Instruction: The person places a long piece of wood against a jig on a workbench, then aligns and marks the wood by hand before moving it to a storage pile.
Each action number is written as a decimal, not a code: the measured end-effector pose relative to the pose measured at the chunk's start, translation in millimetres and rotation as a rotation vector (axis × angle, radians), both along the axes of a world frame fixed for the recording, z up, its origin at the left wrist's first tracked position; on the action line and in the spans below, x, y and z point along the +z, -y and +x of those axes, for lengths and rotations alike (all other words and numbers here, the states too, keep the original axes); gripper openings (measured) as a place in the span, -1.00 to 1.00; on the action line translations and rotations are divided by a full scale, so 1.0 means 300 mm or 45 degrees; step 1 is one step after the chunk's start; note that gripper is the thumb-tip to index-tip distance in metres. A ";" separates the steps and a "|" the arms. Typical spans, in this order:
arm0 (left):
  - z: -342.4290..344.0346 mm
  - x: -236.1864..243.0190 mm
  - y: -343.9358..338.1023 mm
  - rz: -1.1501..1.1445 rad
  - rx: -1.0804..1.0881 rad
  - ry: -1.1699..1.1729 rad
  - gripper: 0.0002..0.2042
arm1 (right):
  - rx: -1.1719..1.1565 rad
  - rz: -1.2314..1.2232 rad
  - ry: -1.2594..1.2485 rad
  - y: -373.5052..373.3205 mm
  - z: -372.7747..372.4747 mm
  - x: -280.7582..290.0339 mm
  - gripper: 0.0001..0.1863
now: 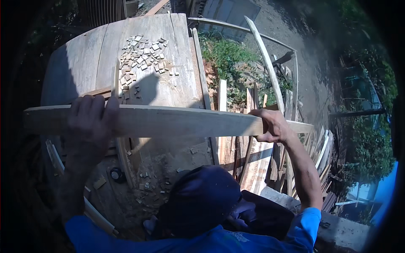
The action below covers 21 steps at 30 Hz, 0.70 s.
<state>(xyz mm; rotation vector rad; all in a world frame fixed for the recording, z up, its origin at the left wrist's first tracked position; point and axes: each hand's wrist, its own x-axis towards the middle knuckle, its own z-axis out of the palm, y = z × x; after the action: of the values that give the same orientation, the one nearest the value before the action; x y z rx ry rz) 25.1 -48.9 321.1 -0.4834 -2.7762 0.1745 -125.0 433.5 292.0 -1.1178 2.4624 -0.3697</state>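
Note:
My left hand (90, 120) and my right hand (272, 126) are closed round a long pale wooden plank (185, 122), held level across the view. The left fingers curl over its top edge on the left; on the right, thumb and fingers clasp it short of its far end. Behind the plank, a weathered wooden table (74, 67) carries several small square wood offcuts (143, 55) in a sunlit heap. A dark cap (198, 198) and blue shirt fill the bottom middle, between my arms.
Upright and leaning boards (244, 160) stand right of the table, beside green weeds (228, 55) and a pale wooden frame (263, 55). A small dark round object (117, 174) lies lower left among more scraps. A concrete ledge (344, 232) runs at lower right, with foliage beyond.

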 end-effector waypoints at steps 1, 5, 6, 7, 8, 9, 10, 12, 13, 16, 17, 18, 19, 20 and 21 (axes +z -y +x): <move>0.055 -0.082 -0.032 0.082 -0.003 0.106 -0.54 | 0.058 0.080 -0.023 -0.016 -0.006 -0.032 -0.20; 0.206 -0.291 -0.219 0.311 0.104 0.427 -0.45 | 0.034 0.419 0.064 -0.032 -0.023 -0.231 -0.36; 0.211 -0.334 -0.273 0.356 0.106 0.422 -0.46 | 0.050 0.424 0.033 -0.077 -0.029 -0.276 -0.39; 0.228 -0.379 -0.314 0.379 0.120 0.442 -0.47 | 0.026 0.444 0.009 -0.089 -0.020 -0.316 -0.41; 0.242 -0.430 -0.344 0.399 0.150 0.464 -0.47 | 0.017 0.461 -0.014 -0.101 -0.017 -0.354 -0.43; 0.249 -0.490 -0.389 0.377 0.120 0.460 -0.49 | -0.015 0.519 -0.001 -0.159 -0.007 -0.413 -0.46; 0.258 -0.552 -0.417 0.339 0.106 0.464 -0.50 | -0.046 0.636 0.009 -0.180 0.006 -0.454 -0.45; 0.250 -0.629 -0.456 0.303 0.072 0.474 -0.54 | -0.085 0.723 0.040 -0.242 0.033 -0.520 -0.44; 0.243 -0.650 -0.481 0.304 0.055 0.484 -0.57 | -0.113 0.802 0.106 -0.265 0.047 -0.549 -0.40; 0.247 -0.771 -0.535 0.245 0.069 0.436 -0.66 | -0.144 0.785 0.177 -0.312 0.069 -0.610 -0.34; 0.244 -0.802 -0.550 0.220 0.077 0.398 -0.69 | -0.145 0.848 0.186 -0.314 0.064 -0.632 -0.36; 0.249 -0.814 -0.551 0.226 0.082 0.415 -0.71 | -0.144 0.816 0.182 -0.314 0.058 -0.644 -0.36; 0.251 -0.822 -0.557 0.236 0.089 0.431 -0.74 | -0.143 0.786 0.176 -0.322 0.046 -0.647 -0.36; 0.245 -0.828 -0.569 0.248 0.100 0.446 -0.76 | -0.139 0.758 0.168 -0.331 0.030 -0.643 -0.37; 0.248 -0.852 -0.586 0.238 0.101 0.416 -0.77 | -0.105 0.754 0.150 -0.338 0.019 -0.650 -0.38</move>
<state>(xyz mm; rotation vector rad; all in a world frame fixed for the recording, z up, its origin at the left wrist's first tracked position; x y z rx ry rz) 99.6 127.0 65.6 -0.3831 -3.0916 -0.1608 -119.2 534.8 97.1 -0.7204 2.2845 0.2565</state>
